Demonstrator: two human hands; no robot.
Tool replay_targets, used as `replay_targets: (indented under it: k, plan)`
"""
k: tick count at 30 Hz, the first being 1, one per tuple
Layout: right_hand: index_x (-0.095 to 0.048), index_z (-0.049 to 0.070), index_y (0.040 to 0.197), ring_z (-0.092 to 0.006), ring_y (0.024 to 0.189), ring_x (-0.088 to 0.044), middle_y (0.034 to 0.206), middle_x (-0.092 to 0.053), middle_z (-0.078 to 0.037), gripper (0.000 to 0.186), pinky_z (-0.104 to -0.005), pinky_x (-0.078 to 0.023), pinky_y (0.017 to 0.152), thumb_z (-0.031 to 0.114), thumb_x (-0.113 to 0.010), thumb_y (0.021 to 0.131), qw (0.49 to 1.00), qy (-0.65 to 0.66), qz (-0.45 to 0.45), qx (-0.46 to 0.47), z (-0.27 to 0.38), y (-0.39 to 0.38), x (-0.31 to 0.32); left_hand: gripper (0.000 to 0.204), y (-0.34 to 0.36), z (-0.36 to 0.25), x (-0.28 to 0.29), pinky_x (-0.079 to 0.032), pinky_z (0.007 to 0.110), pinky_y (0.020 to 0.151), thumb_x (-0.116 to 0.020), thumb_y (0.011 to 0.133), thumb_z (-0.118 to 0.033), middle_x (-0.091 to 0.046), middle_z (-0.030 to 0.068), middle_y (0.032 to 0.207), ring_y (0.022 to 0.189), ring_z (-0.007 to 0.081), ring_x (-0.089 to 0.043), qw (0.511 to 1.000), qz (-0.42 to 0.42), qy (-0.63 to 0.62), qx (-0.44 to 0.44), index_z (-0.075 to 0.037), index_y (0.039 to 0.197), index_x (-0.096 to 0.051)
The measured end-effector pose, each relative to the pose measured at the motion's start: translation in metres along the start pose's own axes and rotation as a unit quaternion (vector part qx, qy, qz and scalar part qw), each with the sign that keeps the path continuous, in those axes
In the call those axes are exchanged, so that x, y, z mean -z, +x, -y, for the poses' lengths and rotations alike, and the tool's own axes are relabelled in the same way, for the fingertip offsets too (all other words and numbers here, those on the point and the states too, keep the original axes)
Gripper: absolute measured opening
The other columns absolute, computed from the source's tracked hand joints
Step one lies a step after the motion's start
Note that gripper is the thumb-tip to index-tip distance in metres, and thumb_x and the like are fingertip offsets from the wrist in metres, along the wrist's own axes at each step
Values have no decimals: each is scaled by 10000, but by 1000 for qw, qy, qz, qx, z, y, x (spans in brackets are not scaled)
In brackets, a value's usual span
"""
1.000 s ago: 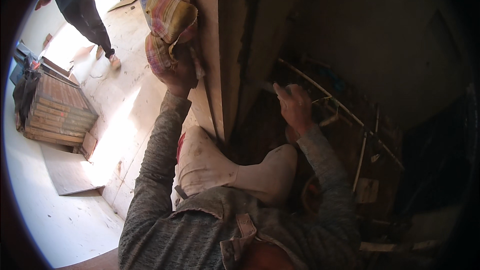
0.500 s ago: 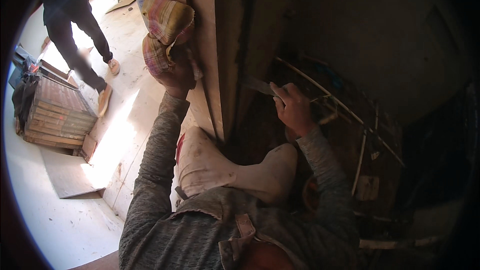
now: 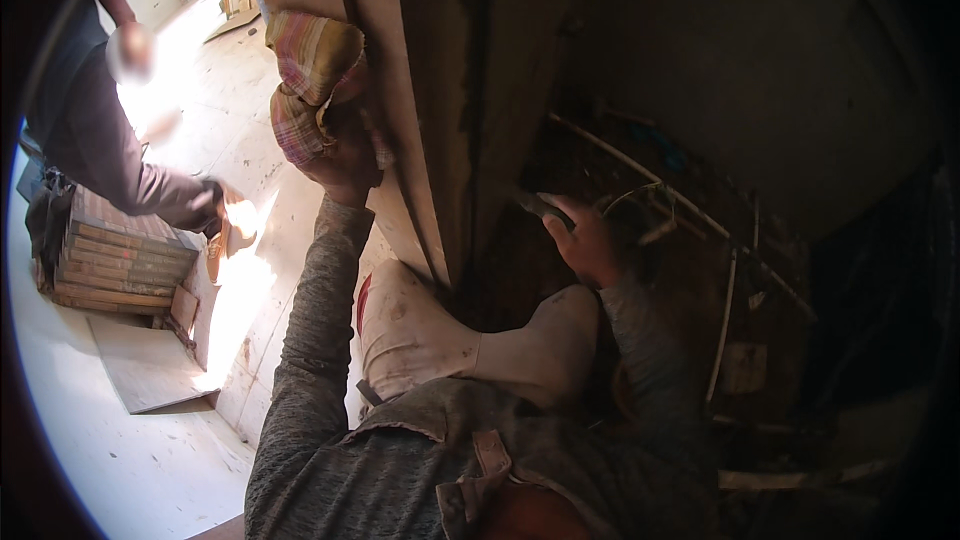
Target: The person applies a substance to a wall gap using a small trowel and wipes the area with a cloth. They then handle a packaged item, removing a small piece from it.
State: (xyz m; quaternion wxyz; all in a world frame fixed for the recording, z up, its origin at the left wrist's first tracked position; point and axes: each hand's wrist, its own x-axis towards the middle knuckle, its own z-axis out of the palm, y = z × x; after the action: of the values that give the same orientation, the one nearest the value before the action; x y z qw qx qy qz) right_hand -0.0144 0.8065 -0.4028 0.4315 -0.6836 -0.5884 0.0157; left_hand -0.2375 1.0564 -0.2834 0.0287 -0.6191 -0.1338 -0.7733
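A pink-and-yellow plaid cloth [image 3: 315, 55] is bunched in my left hand [image 3: 345, 172], against the pale upright edge of a wooden frame [image 3: 385, 70]. Some of the fingers are hidden in shadow and cloth. On the dark side of the frame, my right hand [image 3: 588, 245] is closed around a flat-bladed scraper [image 3: 535, 203], its blade dim and pointing toward the frame. The scraper's tip is apart from or just at the frame's dark face; I cannot tell which. My knees, in stained pale trousers [image 3: 425, 330], are bent below the frame.
Another person [image 3: 105, 130] walks on the sunlit tiled floor at left. Near them sits a stack of brown-edged tiles or boards [image 3: 125, 255], with a flat panel [image 3: 150, 365] on the floor before it. Thin sticks [image 3: 720, 325] and debris lie in the dark at right.
My right hand has moved slightly down with the scraper. My left hand and the cloth have shifted slightly left and down in view. The other person has stepped nearer.
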Motion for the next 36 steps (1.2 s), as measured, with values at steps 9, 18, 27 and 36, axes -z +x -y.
replay_targets:
  k: [9,18,27,36]
  plan:
    - [-654,7,1197,-93,681,-539,813,-641,-37,344,-294,-454,594,251,-576,967,933,167,-95,-304,-56,-60,-18,472,-13,11,-4,-494,384,975,-687,917,-125,-587,158,1249,1138,266,-600,998,-17,66,-6,48,1314,-498]
    - [-643,-6,1216,-375,872,-685,1000,-711,-192,440,-442,-536,810,337,-601,944,841,-389,-201,-319,-266,-247,-45,469,21,-15,-13,-577,301,676,-465,1018,-411,-714,80,824,734,183,-713,997,37,62,-31,-5,996,-697]
    - [-594,19,1262,-456,960,-658,990,-688,-259,451,-547,-539,808,256,-650,883,866,-296,-57,-399,-194,-239,-40,373,12,3,-7,-590,281,718,-487,1027,-361,-718,65,943,806,175,-730,988,65,134,-43,-74,1207,-642]
    - [-579,9,1287,-440,980,-656,1048,-692,-237,464,-527,-521,859,237,-643,889,868,-254,-37,-425,-155,-261,-27,338,29,-12,-12,-597,301,657,-585,986,-339,-727,84,945,755,181,-730,968,78,210,-114,-68,1179,-644]
